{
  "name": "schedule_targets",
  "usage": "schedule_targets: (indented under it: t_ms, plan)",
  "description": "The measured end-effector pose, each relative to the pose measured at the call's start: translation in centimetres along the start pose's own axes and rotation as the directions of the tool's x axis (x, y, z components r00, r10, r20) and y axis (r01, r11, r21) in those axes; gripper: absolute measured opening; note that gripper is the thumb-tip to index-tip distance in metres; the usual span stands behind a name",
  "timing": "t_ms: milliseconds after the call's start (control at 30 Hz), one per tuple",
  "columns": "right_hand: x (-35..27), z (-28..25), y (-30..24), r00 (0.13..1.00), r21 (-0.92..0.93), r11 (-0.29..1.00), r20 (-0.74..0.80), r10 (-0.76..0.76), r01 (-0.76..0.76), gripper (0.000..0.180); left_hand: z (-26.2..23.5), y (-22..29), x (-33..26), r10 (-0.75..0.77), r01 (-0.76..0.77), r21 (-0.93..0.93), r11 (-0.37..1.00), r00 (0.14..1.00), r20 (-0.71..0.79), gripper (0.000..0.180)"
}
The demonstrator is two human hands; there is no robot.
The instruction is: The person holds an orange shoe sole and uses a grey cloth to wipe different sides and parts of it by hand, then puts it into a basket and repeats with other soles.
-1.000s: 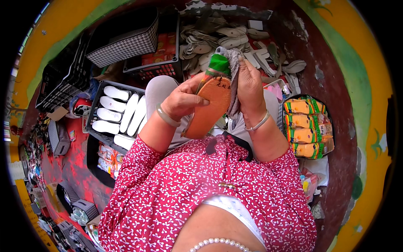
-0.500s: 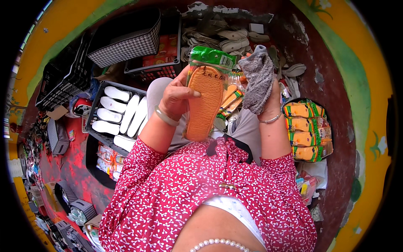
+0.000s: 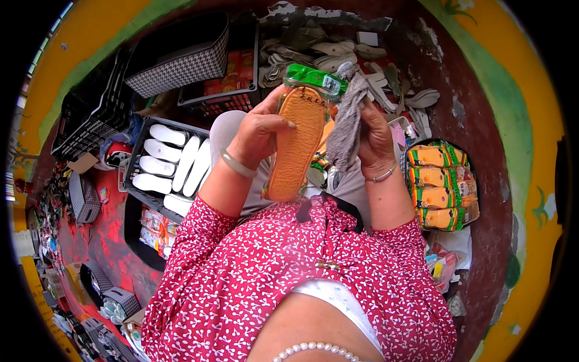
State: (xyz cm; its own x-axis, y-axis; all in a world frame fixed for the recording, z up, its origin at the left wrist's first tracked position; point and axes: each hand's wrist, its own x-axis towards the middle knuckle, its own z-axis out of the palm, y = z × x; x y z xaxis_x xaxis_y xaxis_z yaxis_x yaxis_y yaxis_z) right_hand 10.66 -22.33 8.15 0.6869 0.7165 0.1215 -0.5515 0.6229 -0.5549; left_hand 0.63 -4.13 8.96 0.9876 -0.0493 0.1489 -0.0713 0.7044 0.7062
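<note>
My left hand [image 3: 260, 131] grips a packaged insole [image 3: 297, 145], tan-orange, in a clear bag with a green top band. The thumb lies over its front, and the other fingers are behind it. In my right hand [image 3: 377, 134] is a grey knitted cloth [image 3: 348, 123], bunched and hanging against the right edge of the bag. Whether the cloth touches the bag I cannot tell. Below and between the hands, more packaged insoles [image 3: 326, 140] are partly hidden near my lap.
At left stands a dark crate [image 3: 143, 161] of white insoles. To the right, a container holds several orange insole packs [image 3: 435, 178]. Loose grey insoles [image 3: 335, 51] are piled at the far side. A checked basket [image 3: 181, 71] and a black crate [image 3: 252, 99] stand far left.
My right hand has turned and moved left, bringing the grey cloth close to the bag's edge. The packaged insole has shifted slightly right, still in my left hand.
</note>
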Motion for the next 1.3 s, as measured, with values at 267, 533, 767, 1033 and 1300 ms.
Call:
schedule_targets:
  t_ms: [267,533,767,1033,1300]
  plan:
    - [1.4,-1.5,1.4,0.944,-0.235,0.949,-0.205,-0.259,0.209,0.026,-0.4,-2.1,0.8,-0.035,0.039,0.226,0.973,0.999,-0.021,0.069]
    - [1.5,-2.4,1.0,0.863,-0.334,0.889,-0.29,-0.414,0.314,0.019,-2.5,-4.2,0.3,-0.226,0.215,0.41,0.886,0.974,-0.021,0.054]
    - [2.1,-3.7,1.0,0.713,-0.547,0.767,-0.385,-0.586,0.336,0.016,-2.6,-3.7,0.3,-0.248,0.248,0.557,0.792,0.966,-0.078,0.048]
    - [1.7,-5.5,-7.7,0.651,-0.498,0.79,-0.475,-0.593,0.357,0.01,-6.8,-3.9,-0.9,-0.172,0.159,-0.109,0.981,0.976,-0.13,0.049]
    - [3.6,-0.6,0.6,0.932,-0.835,0.498,0.047,-0.36,0.234,0.04,-5.6,-4.6,1.3,-0.207,0.204,-0.344,0.917,0.978,0.027,0.05]
